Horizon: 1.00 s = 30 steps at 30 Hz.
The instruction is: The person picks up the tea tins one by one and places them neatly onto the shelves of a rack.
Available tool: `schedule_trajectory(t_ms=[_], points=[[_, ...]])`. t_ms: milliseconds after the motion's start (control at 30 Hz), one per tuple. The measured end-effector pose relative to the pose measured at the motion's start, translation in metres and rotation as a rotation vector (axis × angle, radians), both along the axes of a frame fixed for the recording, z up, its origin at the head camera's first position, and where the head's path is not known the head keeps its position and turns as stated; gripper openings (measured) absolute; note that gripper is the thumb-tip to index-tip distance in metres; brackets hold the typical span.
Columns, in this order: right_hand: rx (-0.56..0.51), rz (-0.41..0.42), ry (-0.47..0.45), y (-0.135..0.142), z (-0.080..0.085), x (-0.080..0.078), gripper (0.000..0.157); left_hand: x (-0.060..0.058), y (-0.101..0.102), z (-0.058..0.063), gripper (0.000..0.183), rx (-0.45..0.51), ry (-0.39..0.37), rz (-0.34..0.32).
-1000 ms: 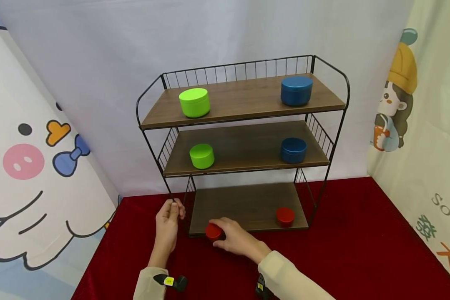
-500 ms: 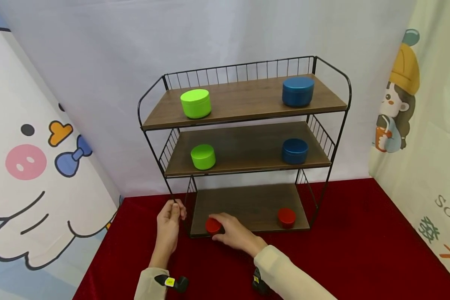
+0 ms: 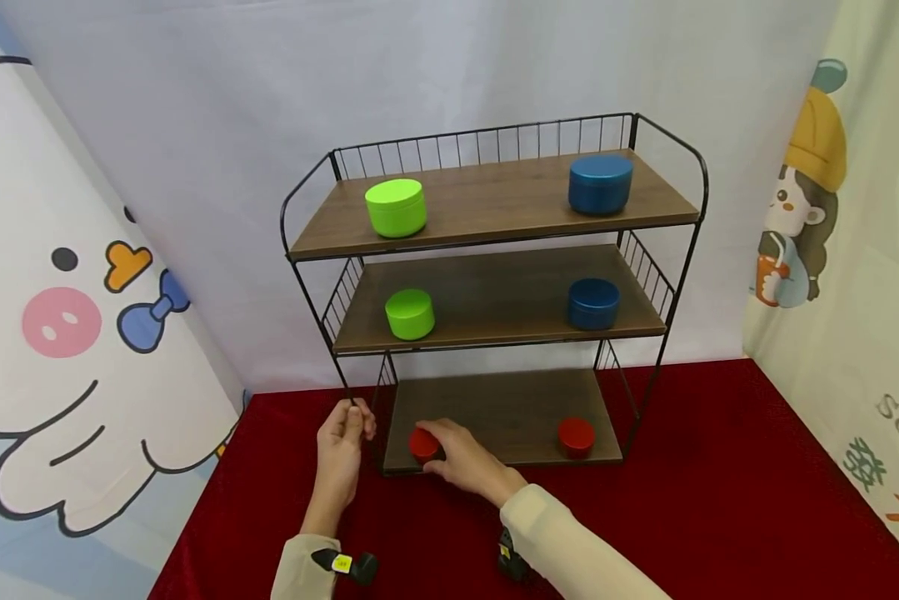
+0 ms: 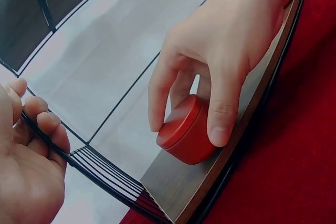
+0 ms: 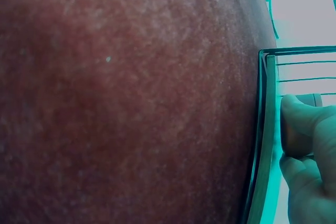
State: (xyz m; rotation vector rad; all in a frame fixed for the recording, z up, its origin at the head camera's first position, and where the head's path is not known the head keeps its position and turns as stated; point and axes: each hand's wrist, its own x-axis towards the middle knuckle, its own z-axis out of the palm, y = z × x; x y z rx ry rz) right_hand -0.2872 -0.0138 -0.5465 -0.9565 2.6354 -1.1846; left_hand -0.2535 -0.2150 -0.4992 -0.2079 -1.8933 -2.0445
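My right hand (image 3: pixel 467 461) holds a small round red tin (image 3: pixel 422 445) between thumb and fingers, at the left front of the bottom shelf (image 3: pixel 494 408). In the left wrist view the red tin (image 4: pixel 186 137) looks slightly tilted on screen, low over the shelf board; whether its whole base touches is hard to tell. My left hand (image 3: pixel 340 450) grips the left front post of the black wire rack, its fingers curled round the wire (image 4: pixel 92 174). The right wrist view is mostly red cloth (image 5: pixel 131 103), with fingers on the tin (image 5: pixel 296 140) at its right edge.
A second red tin (image 3: pixel 576 437) sits at the bottom shelf's right. Green tins (image 3: pixel 410 315) (image 3: pixel 397 208) stand left on the middle and top shelves, blue tins (image 3: pixel 593 303) (image 3: pixel 600 184) on the right. Red cloth (image 3: pixel 719 500) covers the table.
My right hand has carried the red tin slightly up and back, from the front edge onto the bottom shelf. My left hand keeps its grip on the post. The head view shifted a little.
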Motion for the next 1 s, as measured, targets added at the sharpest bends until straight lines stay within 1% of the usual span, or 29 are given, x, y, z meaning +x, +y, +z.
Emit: schedule_trajectory(t_ms=[200, 467, 567, 667, 767, 867, 933, 1000], points=[[-0.008, -0.022, -0.004, -0.003, -0.004, -0.001, 0.064, 0.000, -0.001, -0.002, 0.035, -0.001, 0.000, -0.006], [-0.019, -0.030, -0.019, -0.006, -0.005, -0.003, 0.064, 0.000, -0.002, -0.001, 0.036, 0.008, 0.008, -0.014], [-0.025, -0.038, -0.022, -0.007, -0.007, -0.004, 0.067, -0.001, -0.003, -0.001, 0.036, 0.015, 0.002, -0.012], [-0.029, -0.055, -0.036, -0.005, -0.009, -0.003, 0.074, 0.000, -0.003, -0.001, 0.037, 0.015, -0.016, -0.005], [-0.045, -0.068, -0.066, -0.002, -0.011, -0.001, 0.080, 0.002, -0.003, -0.003, 0.038, 0.032, -0.029, -0.008], [-0.081, -0.083, -0.101, 0.004, -0.014, 0.003, 0.081, 0.006, -0.005, -0.005, 0.039, 0.075, -0.038, -0.012], [-0.108, -0.090, -0.107, 0.009, -0.015, 0.007, 0.079, 0.008, -0.006, -0.006, 0.038, 0.085, -0.054, 0.000], [-0.134, -0.094, -0.112, 0.016, -0.015, 0.012, 0.077, 0.011, -0.007, -0.006, 0.036, 0.065, -0.076, 0.028]])
